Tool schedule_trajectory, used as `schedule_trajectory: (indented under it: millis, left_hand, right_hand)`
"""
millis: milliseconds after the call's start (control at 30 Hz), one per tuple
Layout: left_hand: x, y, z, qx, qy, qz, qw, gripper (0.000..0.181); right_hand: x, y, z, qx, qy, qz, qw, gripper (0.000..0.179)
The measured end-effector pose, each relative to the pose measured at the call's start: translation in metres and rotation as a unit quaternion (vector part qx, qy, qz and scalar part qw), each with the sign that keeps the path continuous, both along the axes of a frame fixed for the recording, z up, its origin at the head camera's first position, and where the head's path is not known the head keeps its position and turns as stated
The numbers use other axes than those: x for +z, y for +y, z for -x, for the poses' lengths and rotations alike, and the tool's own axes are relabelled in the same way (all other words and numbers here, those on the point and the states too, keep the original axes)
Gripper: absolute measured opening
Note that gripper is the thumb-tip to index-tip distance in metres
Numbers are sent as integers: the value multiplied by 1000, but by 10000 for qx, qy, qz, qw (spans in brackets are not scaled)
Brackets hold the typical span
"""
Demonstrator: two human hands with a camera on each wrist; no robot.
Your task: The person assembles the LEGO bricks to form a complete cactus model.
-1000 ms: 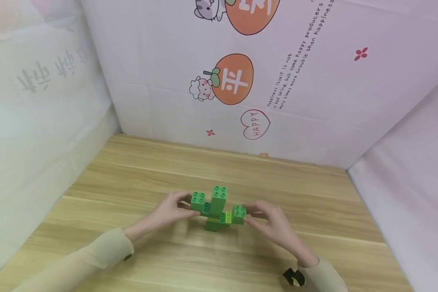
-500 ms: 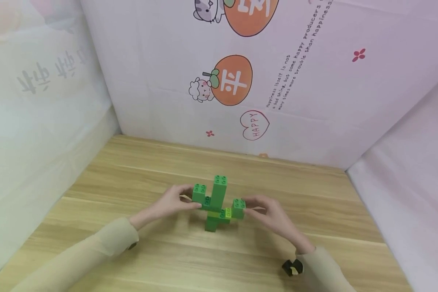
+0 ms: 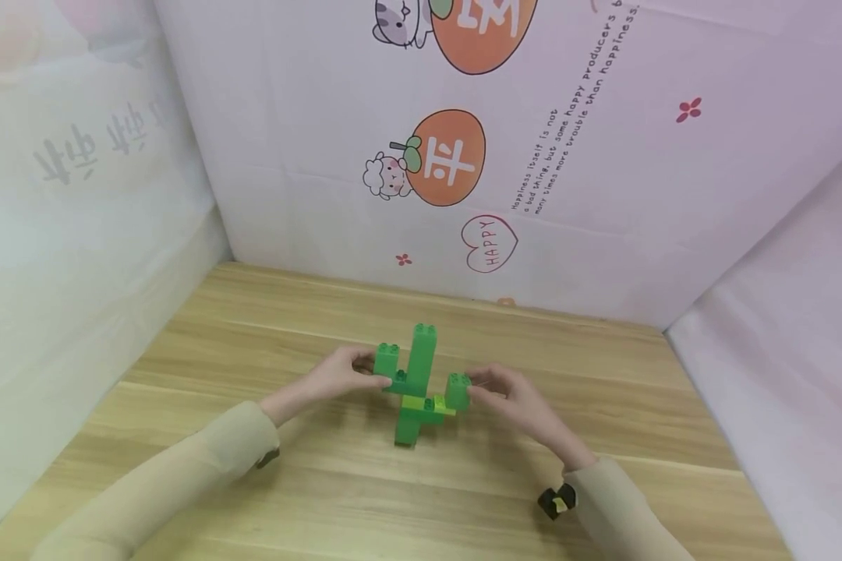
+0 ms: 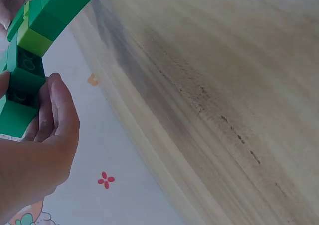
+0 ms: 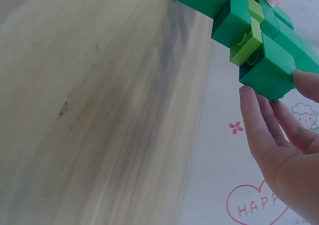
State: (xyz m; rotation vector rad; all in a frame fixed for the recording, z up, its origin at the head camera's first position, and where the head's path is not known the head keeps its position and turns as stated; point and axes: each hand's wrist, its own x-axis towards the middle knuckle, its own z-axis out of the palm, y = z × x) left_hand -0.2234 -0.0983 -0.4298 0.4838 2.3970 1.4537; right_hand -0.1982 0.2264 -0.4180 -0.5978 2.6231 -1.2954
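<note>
A cactus-shaped stack of green toy building blocks [image 3: 419,366] stands on its base block [image 3: 406,430], tilted away from me, its top studs seen at a low angle. My left hand [image 3: 338,372] grips the raised block of the left arm [image 3: 387,361], thumb on the near side. On the other side, my right hand [image 3: 515,397] pinches the block of the right arm [image 3: 458,391] between thumb and fingers. Yellow-green pieces [image 5: 246,48] sit between the darker green ones in the right wrist view. Fingers hide part of both end blocks.
The stack is on a wood-grain table [image 3: 309,499]. Behind it rises a white printed cloth wall [image 3: 309,195], with pale cloth walls at left and right. A small black item [image 3: 557,501] shows by the right cuff.
The upper part of the block stack has tipped away from me, while its base stays about where it was. Both hands have moved forward with it, keeping their hold.
</note>
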Motion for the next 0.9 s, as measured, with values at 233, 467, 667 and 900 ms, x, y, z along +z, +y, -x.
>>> schedule_trajectory:
  millis: [233,467,667,900]
  left_hand:
    - [-7,3,12,267,-739,-110,9968,45]
    - [-12,6,20,281,-1291,-398,9904,50]
    - [-21,7,25,232,-1342,-341,9901,46]
    - [-27,8,28,276,-1609,-372,9859,44]
  right_hand:
    - [-6,1,12,-99,-571,18,9983,44]
    - [-12,3,20,82,-921,363,9951,45]
    - [-19,3,25,94,-1133,426,9926,47]
    - [-23,1,27,-20,-1216,279,9922,47]
